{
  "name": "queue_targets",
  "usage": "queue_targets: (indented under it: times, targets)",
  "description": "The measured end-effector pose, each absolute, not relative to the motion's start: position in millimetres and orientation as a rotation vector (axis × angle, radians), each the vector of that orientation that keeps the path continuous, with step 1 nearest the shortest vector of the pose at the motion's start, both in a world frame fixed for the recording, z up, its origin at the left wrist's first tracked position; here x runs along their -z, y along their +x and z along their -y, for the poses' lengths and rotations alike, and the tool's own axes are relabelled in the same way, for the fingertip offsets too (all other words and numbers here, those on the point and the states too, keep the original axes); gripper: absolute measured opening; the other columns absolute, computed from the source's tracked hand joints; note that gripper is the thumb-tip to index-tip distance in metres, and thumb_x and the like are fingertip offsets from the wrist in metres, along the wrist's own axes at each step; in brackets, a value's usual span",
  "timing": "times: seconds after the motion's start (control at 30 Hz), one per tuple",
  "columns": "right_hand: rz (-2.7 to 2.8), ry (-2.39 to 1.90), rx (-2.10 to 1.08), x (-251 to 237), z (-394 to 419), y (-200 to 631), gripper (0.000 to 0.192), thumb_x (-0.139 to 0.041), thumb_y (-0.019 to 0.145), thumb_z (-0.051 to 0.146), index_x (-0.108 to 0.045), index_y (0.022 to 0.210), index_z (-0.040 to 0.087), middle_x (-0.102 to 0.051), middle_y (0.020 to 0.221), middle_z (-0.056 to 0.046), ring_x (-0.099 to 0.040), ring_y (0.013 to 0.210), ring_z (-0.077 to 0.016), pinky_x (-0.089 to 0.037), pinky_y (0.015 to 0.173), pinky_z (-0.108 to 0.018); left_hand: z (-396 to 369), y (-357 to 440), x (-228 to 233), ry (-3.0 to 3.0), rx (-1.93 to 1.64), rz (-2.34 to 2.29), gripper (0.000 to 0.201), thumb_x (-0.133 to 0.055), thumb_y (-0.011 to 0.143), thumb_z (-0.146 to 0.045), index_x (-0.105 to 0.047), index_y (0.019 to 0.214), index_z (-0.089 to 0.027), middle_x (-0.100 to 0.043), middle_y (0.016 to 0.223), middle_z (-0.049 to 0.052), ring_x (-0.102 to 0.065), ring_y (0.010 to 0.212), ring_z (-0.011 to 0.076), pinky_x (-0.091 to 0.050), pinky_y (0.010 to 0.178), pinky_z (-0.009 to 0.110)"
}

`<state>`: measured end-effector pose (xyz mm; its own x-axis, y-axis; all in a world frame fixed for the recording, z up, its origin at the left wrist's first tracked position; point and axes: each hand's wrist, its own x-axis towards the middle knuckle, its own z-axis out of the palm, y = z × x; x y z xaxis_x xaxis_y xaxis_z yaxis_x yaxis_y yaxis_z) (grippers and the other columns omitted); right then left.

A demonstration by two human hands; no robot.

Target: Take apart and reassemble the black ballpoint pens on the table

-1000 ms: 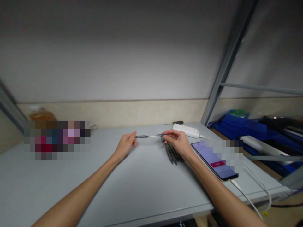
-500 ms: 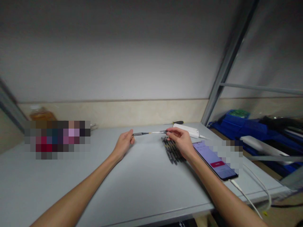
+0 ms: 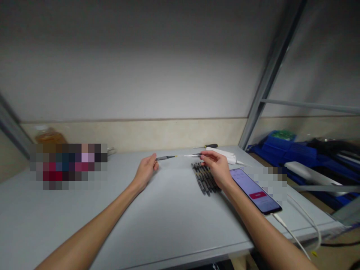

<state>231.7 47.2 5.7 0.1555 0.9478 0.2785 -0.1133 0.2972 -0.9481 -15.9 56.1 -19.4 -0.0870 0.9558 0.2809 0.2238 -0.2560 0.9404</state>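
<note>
Pen held level above the table, pulled apart.
Your left hand pinches the dark barrel end, your right hand grips the other, beside the spare pens.

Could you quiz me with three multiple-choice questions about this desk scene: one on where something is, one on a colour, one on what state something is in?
1. Where do the spare pens lie?
A. under the right hand, left of the phone
B. beside the left hand
C. on the blue bins

2. What colour is the button on the phone's screen?
A. green
B. red
C. yellow

3. What state is the pen between the hands in?
A. whole and capped
B. lying on the table
C. pulled apart, the barrel in the left hand and the refill in the right

Answers: 1 A, the dark bundle sits by the right hand next to the phone. 2 B, a red bar shows on the lit screen. 3 C, a thin pale rod spans the gap between the two hands.
</note>
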Motion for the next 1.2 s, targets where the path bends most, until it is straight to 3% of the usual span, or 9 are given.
queue_targets:
  times: [0.8,1.2]
  targets:
    - [1.234,-0.915,-1.01,-4,-45,226,0.023,-0.075,0.057,0.029,-0.068,0.075,0.015,-0.066,0.072,-0.004,-0.059,0.062,-0.0142,-0.051,0.06,-0.028,-50,-11,18,1.585,-1.288,-1.299,0.049,-0.035,0.086,-0.05,-0.039,0.048,-0.019,-0.034,0.045,-0.005,-0.031,0.045,0.0095,-0.025,0.05,0.024]
    - [1.332,-0.954,-1.034,-6,-39,219,0.021,-0.073,0.059,0.028,-0.068,0.074,0.014,-0.066,0.074,-0.005,-0.059,0.065,-0.0141,-0.052,0.062,-0.027,-47,-5,19,1.615,-1.256,-1.277,0.048,-0.041,0.082,-0.054,-0.044,0.049,-0.019,-0.042,0.045,-0.004,-0.037,0.047,0.0101,-0.031,0.054,0.023]
